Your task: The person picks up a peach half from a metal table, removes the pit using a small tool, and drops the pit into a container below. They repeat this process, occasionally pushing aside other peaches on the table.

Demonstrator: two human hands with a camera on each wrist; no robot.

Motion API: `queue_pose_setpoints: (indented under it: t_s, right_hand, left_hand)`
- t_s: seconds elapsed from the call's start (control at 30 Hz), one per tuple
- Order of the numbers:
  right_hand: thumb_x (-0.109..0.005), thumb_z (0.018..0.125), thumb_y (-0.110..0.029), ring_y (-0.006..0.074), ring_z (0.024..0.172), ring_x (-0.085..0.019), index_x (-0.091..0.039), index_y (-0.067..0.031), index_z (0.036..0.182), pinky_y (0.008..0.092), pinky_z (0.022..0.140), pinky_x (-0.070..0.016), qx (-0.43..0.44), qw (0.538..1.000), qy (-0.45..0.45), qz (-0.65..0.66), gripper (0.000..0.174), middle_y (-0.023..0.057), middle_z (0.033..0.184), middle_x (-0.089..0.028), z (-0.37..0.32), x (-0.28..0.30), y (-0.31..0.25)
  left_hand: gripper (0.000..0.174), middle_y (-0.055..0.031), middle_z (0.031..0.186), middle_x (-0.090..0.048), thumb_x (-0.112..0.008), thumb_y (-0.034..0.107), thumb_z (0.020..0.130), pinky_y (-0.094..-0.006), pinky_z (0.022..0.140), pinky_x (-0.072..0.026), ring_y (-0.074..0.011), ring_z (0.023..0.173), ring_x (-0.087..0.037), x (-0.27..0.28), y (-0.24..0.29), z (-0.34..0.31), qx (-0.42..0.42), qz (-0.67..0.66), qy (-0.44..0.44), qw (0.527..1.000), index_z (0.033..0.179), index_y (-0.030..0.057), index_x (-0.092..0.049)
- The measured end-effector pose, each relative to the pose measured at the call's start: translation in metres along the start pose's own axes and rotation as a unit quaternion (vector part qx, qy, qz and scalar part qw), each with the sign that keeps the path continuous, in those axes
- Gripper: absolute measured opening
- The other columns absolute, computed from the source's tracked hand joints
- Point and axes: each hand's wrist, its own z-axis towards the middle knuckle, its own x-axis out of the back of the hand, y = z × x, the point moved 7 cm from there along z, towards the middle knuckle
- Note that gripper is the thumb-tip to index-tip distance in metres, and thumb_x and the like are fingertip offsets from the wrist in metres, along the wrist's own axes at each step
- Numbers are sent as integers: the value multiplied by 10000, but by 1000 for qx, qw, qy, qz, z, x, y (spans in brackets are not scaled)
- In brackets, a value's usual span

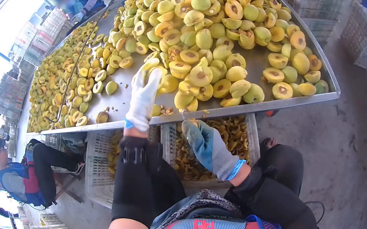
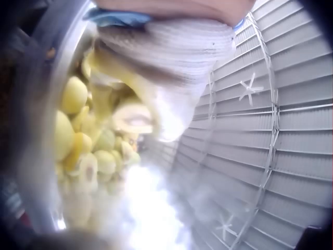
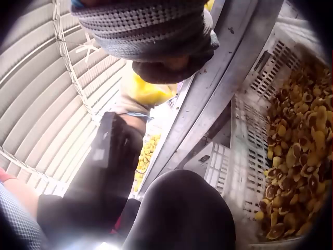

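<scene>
My left hand (image 1: 142, 100), in a white glove with yellow stains, reaches over the metal table's near edge to the pile of yellow-green peach halves (image 1: 188, 57). Its fingers point straight toward the pile, right at the nearest fruit. A cut peach half (image 2: 132, 117) shows close beside the glove in the left wrist view. Lower and to the right, my right hand (image 1: 209, 148), in a grey and blue glove, curls around a small tool with a thin curved metal tip (image 1: 184, 114). That hand stays just outside the table rim, above a crate.
The raised metal rim (image 1: 253, 106) runs between me and the fruit. Under it stand white plastic crates (image 1: 168, 148) with brownish fruit pieces (image 3: 296, 161). My knee (image 3: 179, 213) is close to the crates. Another person (image 1: 20, 174) sits at the left, others stand beyond.
</scene>
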Motion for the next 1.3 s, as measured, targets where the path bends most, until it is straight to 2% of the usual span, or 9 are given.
queue_pose_setpoints:
  t_s: [0.17,0.33,0.4,0.9,1.03,1.1,1.17,1.2,1.3]
  right_hand:
    - [-546,1042,-401,162,704,-527,-658,20,1085,373,686,-494,75,988,42,-127,437,169,802,-683,5,-2,-21]
    - [-545,1038,-426,247,800,-660,-661,12,1140,394,765,-520,68,987,47,-136,465,233,916,-711,1,-2,-29]
    - [-546,1038,-423,255,855,-691,-660,11,1157,394,790,-525,76,987,57,-129,464,236,951,-718,1,2,-26]
    - [-499,1074,-361,75,963,-569,-651,27,1194,274,869,-505,-4,998,11,66,434,44,1074,-713,-5,-17,4]
    - [-507,1066,-389,105,888,-568,-674,32,1122,315,818,-520,27,999,18,25,457,100,984,-735,2,-13,16]
    - [-518,1055,-419,133,844,-570,-669,38,1107,354,796,-523,70,993,10,-96,484,162,940,-734,5,-4,0]
    - [-523,1048,-437,141,832,-564,-663,41,1111,377,797,-519,5,981,-24,-191,501,206,939,-721,10,3,0]
    - [-523,1050,-434,119,839,-555,-663,37,1111,355,788,-523,-4,977,-35,-212,495,161,933,-733,9,3,-5]
    - [-511,1071,-347,56,861,-543,-658,24,1121,267,749,-496,113,993,-10,-23,402,-10,925,-677,2,-10,1]
  left_hand:
    - [471,-134,1205,-656,-635,14,935,-328,882,-567,-227,1029,-682,-31,69,-80,-221,148,41,963,1385,0,-496]
    - [428,-199,1205,-657,-621,31,936,-341,904,-569,-254,1065,-681,-47,47,-96,-14,-110,5,994,1349,-36,-533]
    - [436,-231,1221,-648,-545,253,1013,-388,896,-577,-299,1072,-683,-59,44,-100,113,-415,-11,903,1332,-44,-555]
    - [463,-157,1211,-657,-422,397,1075,-376,891,-572,-267,1049,-666,-65,36,-115,138,-287,63,946,1280,10,-577]
    - [424,-146,1188,-653,-393,340,1093,-342,874,-564,-215,988,-659,-49,-5,-112,86,-227,103,965,1273,3,-577]
    - [387,-138,1221,-636,-403,287,1091,-324,855,-562,-207,987,-666,-55,32,-110,63,-224,7,973,1264,-9,-583]
    - [389,-143,1201,-646,-412,276,1079,-339,836,-575,-219,995,-675,-48,51,-108,-68,14,-33,997,1254,-22,-591]
    - [392,-148,1183,-655,-415,269,1071,-352,827,-585,-228,1001,-680,-45,61,-110,-160,191,-21,968,1248,-32,-595]
    - [407,-156,1171,-664,-413,285,1076,-370,837,-596,-245,1004,-684,-47,48,-112,-21,-57,12,998,1246,-32,-601]
